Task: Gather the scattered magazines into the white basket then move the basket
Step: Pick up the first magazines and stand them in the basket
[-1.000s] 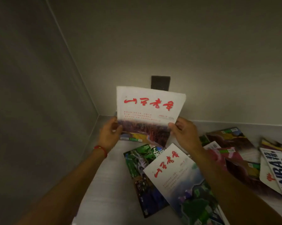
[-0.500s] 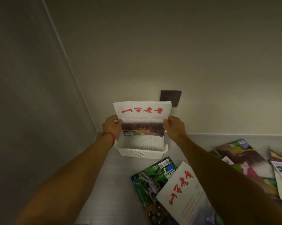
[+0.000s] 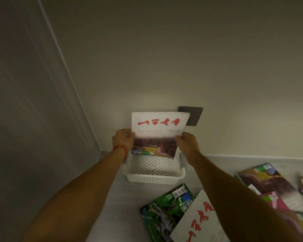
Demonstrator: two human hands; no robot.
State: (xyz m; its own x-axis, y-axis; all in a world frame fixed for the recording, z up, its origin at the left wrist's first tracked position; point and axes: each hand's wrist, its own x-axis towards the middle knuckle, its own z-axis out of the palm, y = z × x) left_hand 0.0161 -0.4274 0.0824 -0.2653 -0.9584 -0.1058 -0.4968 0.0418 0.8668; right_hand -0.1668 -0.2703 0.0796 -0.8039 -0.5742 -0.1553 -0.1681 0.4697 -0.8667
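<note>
A white magazine with red characters is held upright, its lower edge dipping into the white perforated basket against the back wall. My left hand grips its left edge and my right hand grips its right edge. On the counter nearer to me lie a green magazine and another white one with red characters overlapping it. Several more magazines are scattered at the right.
The basket sits in the counter's back left corner, with a wall on the left and one behind. A dark square wall plate is just behind the held magazine. Pale counter surface stretches along the left in front of the basket.
Both hands carried the magazine forward from above the pile to the basket. Its lower edge now sits inside the basket, slightly lower than half a second ago.
</note>
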